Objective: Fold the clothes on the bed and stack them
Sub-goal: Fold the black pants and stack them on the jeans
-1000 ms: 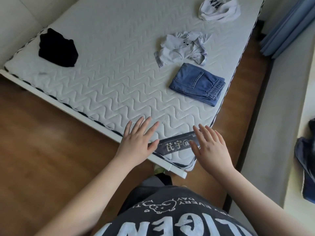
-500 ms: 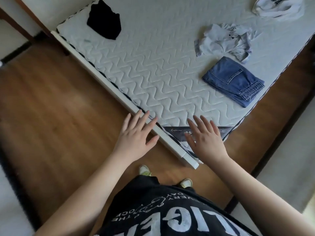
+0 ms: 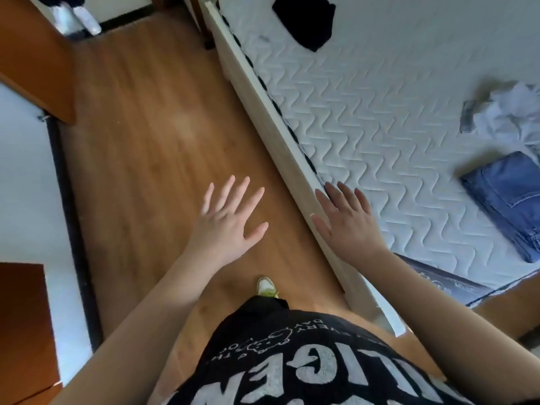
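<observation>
Head view. Left hand point(image 3: 229, 220) over the wooden floor point(image 3: 146, 135), fingers spread, its grip empty. Right hand point(image 3: 347, 226) over the near edge of the bed point(image 3: 365, 118), fingers straight, grip likewise empty. On the mattress: black garment point(image 3: 306, 20) at far left; crumpled white garment point(image 3: 508, 112) at right; folded blue jeans point(image 3: 508, 197) just near of it, at the right edge.
</observation>
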`<act>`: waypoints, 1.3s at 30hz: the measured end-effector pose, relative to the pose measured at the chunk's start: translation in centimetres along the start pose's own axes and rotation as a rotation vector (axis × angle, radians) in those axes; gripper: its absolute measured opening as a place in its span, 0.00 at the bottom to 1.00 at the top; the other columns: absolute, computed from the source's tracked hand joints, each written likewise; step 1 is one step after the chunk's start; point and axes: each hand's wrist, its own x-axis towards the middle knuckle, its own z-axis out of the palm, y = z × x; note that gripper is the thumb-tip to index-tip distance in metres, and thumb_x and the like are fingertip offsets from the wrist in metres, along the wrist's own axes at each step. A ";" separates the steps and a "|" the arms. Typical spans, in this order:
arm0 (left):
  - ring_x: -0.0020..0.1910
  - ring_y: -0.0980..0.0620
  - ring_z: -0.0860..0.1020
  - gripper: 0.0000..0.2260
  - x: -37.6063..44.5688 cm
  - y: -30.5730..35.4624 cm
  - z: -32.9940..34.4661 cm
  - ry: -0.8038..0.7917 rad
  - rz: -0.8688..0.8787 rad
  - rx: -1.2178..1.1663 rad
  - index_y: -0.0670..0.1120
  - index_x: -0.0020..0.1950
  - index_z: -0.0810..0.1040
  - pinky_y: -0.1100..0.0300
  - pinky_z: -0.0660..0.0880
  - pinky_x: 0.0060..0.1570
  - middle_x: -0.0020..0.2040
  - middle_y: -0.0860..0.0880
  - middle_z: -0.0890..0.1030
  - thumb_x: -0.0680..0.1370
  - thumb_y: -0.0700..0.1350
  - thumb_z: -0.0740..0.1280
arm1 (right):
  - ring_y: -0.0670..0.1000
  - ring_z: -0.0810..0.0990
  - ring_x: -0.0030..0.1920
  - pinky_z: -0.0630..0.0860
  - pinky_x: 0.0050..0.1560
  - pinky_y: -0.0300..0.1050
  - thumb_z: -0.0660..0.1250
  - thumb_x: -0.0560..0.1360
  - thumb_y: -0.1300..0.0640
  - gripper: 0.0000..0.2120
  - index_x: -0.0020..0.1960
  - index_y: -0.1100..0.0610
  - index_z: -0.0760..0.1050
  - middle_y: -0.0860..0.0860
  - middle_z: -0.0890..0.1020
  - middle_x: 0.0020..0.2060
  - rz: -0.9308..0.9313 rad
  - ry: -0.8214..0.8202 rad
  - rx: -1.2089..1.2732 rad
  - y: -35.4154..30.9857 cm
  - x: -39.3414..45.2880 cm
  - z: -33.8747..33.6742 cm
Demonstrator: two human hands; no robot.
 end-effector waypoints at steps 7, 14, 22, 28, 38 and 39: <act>0.78 0.45 0.54 0.30 1.5 -8.0 0.0 0.009 -0.031 0.017 0.54 0.78 0.58 0.41 0.49 0.75 0.79 0.48 0.59 0.80 0.66 0.48 | 0.57 0.57 0.76 0.49 0.77 0.55 0.49 0.81 0.42 0.27 0.76 0.54 0.61 0.54 0.64 0.75 -0.038 -0.021 -0.044 -5.5 6.8 0.4; 0.79 0.45 0.54 0.30 5.4 -11.5 0.2 0.000 -0.077 0.006 0.54 0.78 0.58 0.40 0.50 0.75 0.79 0.48 0.59 0.79 0.67 0.47 | 0.56 0.57 0.77 0.49 0.77 0.55 0.48 0.81 0.41 0.28 0.77 0.53 0.59 0.54 0.64 0.75 -0.036 0.000 -0.034 -6.4 12.5 -0.9; 0.79 0.46 0.51 0.30 13.8 -15.7 -1.6 -0.022 -0.114 0.016 0.55 0.78 0.58 0.41 0.47 0.75 0.79 0.48 0.58 0.80 0.66 0.48 | 0.55 0.53 0.78 0.46 0.77 0.54 0.46 0.81 0.41 0.29 0.78 0.53 0.56 0.52 0.60 0.76 -0.073 -0.042 -0.036 -5.9 23.3 -2.2; 0.79 0.47 0.49 0.30 19.6 -19.7 -4.0 -0.044 -0.159 0.055 0.55 0.79 0.56 0.42 0.44 0.76 0.80 0.49 0.56 0.80 0.67 0.44 | 0.55 0.56 0.77 0.48 0.77 0.54 0.49 0.82 0.43 0.27 0.77 0.54 0.59 0.53 0.62 0.76 -0.166 -0.018 -0.036 -6.9 32.2 -4.4; 0.79 0.47 0.49 0.30 25.9 -27.9 -4.7 -0.013 -0.260 -0.009 0.56 0.79 0.56 0.41 0.45 0.76 0.79 0.49 0.57 0.80 0.67 0.44 | 0.57 0.57 0.77 0.49 0.77 0.55 0.47 0.81 0.43 0.28 0.77 0.55 0.60 0.55 0.63 0.75 -0.216 0.002 -0.061 -10.5 44.3 -6.5; 0.79 0.47 0.48 0.30 26.8 -29.0 -4.6 -0.011 -0.258 -0.016 0.56 0.79 0.56 0.41 0.45 0.76 0.79 0.49 0.56 0.80 0.67 0.44 | 0.57 0.57 0.77 0.49 0.77 0.55 0.47 0.81 0.42 0.28 0.77 0.55 0.60 0.55 0.63 0.75 -0.216 0.004 -0.064 -11.0 45.6 -6.5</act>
